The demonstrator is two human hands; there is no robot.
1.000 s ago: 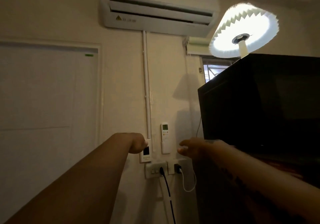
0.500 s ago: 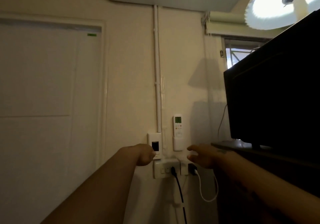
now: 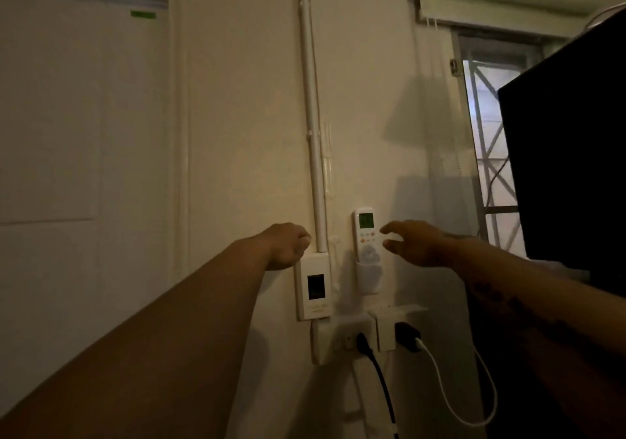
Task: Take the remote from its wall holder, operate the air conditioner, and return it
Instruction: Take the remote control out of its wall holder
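The right hand (image 3: pixel 418 243) has risen beside the remote (image 3: pixel 366 235), fingers spread; left hand (image 3: pixel 288 245) stays fisted.

Dim, warm, soft-focus view; daylight through window (image 3: pixel 487 126), lamp shadow on wall (image 3: pixel 244 133).

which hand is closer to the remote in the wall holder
Right. The right hand is open just beside the remote; the left hand is fisted farther off, past the conduit.
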